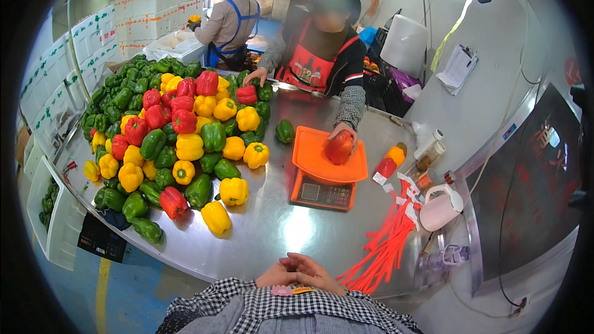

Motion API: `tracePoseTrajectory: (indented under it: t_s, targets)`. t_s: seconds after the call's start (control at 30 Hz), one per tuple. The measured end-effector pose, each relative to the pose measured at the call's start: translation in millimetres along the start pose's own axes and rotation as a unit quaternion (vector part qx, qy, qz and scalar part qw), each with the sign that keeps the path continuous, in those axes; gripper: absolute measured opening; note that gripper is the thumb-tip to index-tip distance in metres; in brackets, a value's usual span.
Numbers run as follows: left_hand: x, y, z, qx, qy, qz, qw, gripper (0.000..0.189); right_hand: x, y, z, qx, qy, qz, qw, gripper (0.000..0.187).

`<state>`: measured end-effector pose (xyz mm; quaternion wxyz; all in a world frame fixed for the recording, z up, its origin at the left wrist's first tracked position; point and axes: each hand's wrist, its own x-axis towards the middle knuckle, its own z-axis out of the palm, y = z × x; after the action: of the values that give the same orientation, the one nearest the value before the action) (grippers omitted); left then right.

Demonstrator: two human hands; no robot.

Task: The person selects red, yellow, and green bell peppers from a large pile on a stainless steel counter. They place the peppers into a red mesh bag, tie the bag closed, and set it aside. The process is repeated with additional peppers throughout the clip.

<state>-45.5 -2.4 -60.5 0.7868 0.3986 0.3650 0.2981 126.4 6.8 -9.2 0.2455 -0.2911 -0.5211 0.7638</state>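
My left hand (273, 276) and my right hand (318, 272) meet at the near edge of the steel table (260, 250). The right lies over the left with its fingers loosely extended, and no object shows in either. The left fingers are partly hidden. Beyond them stands an orange digital scale (323, 192) with an orange tray (308, 150). Across the table, a co-worker's hand (345, 131) holds a red bell pepper (338, 148) on that tray. The co-worker's other hand (256, 76) reaches to another red pepper (246, 95) by the pile.
Green, yellow and red bell peppers (189, 147) are heaped at left. Red strips (387, 246), a wrapped pepper pack (386, 169), a pink jug (441, 208) and a clear bottle (441, 260) lie right. White foam boxes (158, 0) stack behind; another co-worker (232, 18) stands there.
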Motion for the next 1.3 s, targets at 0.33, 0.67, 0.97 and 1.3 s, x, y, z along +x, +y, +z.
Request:
tracePoseTrajectory:
  t_s: [0.33,0.67,0.97,1.3]
  targets:
    - [-14,6,3,-0.059,0.040,-0.039,0.997,0.035,-3,-8,7,0.040,0.001,0.047,0.998,0.060]
    - [2,-7,-5,0.000,0.055,-0.066,0.996,0.034,1,-6,-4,0.016,-0.034,0.009,0.999,0.059]
    - [-4,9,0,-0.043,0.053,0.007,0.998,0.030,8,-6,-9,0.005,-0.026,0.004,1.000,0.052]
    - [2,5,-19,-0.107,0.024,-0.014,0.994,0.028,24,-20,-2,0.065,0.012,0.083,0.994,0.046]
